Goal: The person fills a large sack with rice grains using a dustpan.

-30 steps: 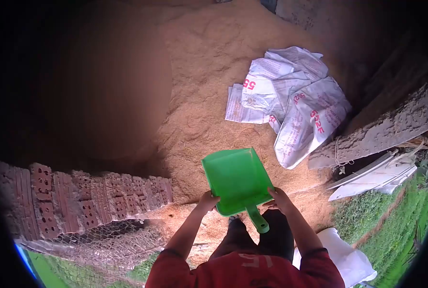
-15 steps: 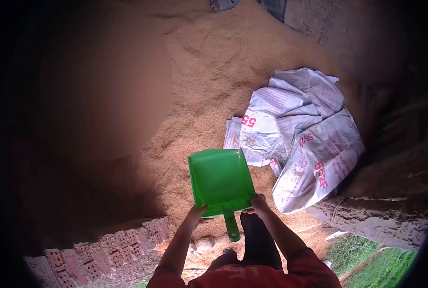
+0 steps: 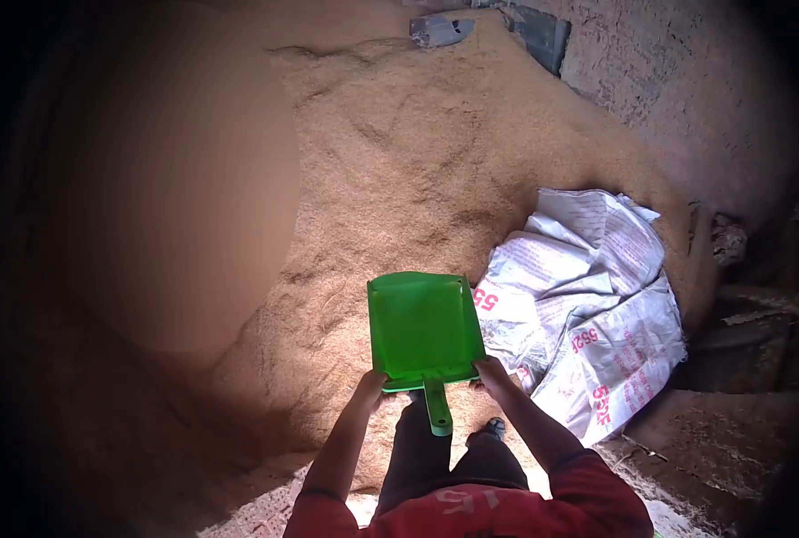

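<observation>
A green dustpan [image 3: 422, 327] is held level in front of my body, its short handle [image 3: 437, 408] pointing back toward me. The pan looks empty. My left hand [image 3: 373, 387] grips its rear left corner, and my right hand [image 3: 492, 372] grips the rear right corner. Both thumbs lie on the rim, while the other fingers are mostly hidden underneath. Beyond and beneath the pan spreads a large heap of fine tan grain or husks [image 3: 390, 179]. Close to the right of the pan lie crumpled white printed sacks [image 3: 588, 296] with red lettering.
At the far edge of the heap rests a grey scoop-like object [image 3: 440, 31], with a dark panel [image 3: 540, 38] beside it. A rough wall [image 3: 668, 81] stands at the upper right. Dark debris [image 3: 749, 314] lies right of the sacks. A large blurred patch covers the left side.
My view has shifted forward, so more of the heap's far end shows and the sacks appear lower and farther right. Both hands still hold the dustpan; one foot has come into view.
</observation>
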